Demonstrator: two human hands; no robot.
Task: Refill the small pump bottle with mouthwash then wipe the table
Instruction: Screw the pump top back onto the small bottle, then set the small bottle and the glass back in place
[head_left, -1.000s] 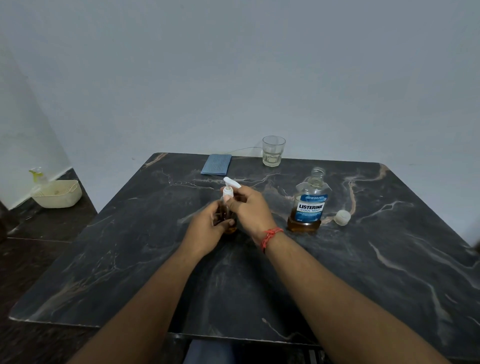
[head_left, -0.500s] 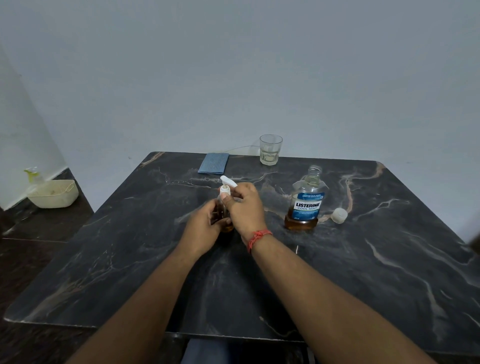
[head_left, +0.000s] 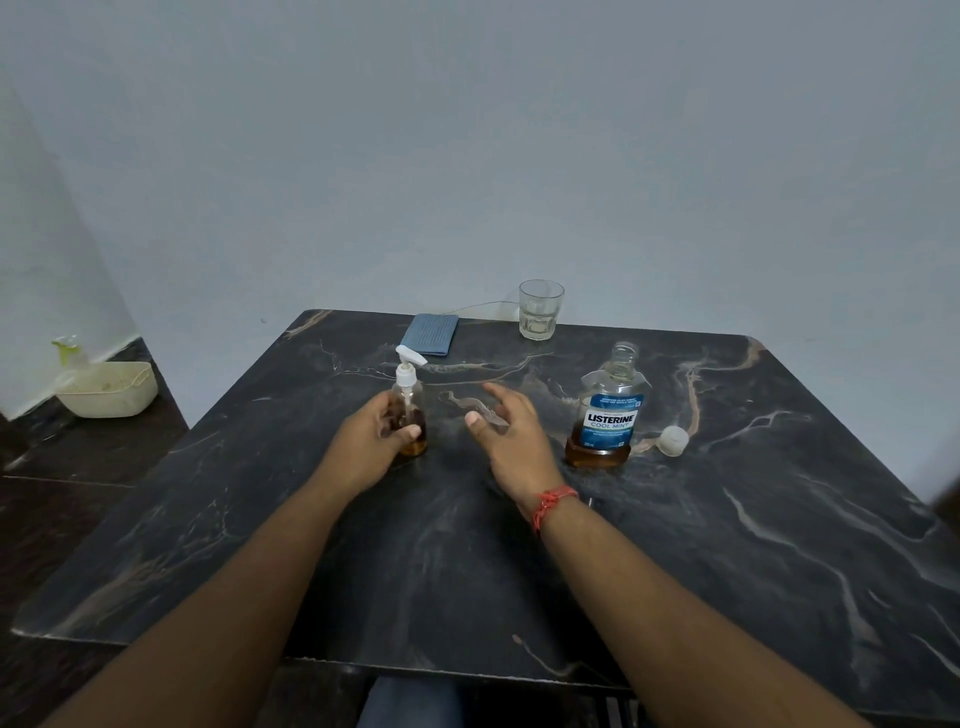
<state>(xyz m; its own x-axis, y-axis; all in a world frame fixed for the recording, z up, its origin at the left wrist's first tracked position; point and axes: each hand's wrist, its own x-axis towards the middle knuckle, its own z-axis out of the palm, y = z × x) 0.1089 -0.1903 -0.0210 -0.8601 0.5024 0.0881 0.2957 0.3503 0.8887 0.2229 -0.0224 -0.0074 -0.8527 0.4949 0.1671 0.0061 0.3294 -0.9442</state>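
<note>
Head view showed the small clear plastic pump bottle with a white pump head (head_left: 410, 410) standing upright on the dark marble-patterned table (head_left: 727, 545), left of centre. The left hand (head_left: 371, 439) gripped its lower body, thumb across the front and fingers curled behind. The right hand (head_left: 506, 441) hovered just beside it, apart from the bottle, fingers loosely spread and holding nothing.

The pump head sat on the neck, so the refill looked essentially finished; whether it was fully screwed tight could not be told. The next move would likely call for capping the large clear mouthwash bottle with a blue label (head_left: 608, 415), which stood open to the right with its small white round cap (head_left: 674, 440) lying just beside its base. After that, the folded blue cloth (head_left: 431, 334) near the far edge would be needed for wiping. No spill was clearly visible on the veined surface, so wet spots might be hard to find.

The pump bottle looked slim and transparent, with amber-brown liquid in its lower part and clear space above; the nozzle pointed right. The mouthwash bottle held only a shallow amber layer at the bottom. A clear drinking glass (head_left: 540, 309) stood at the far edge.
</note>
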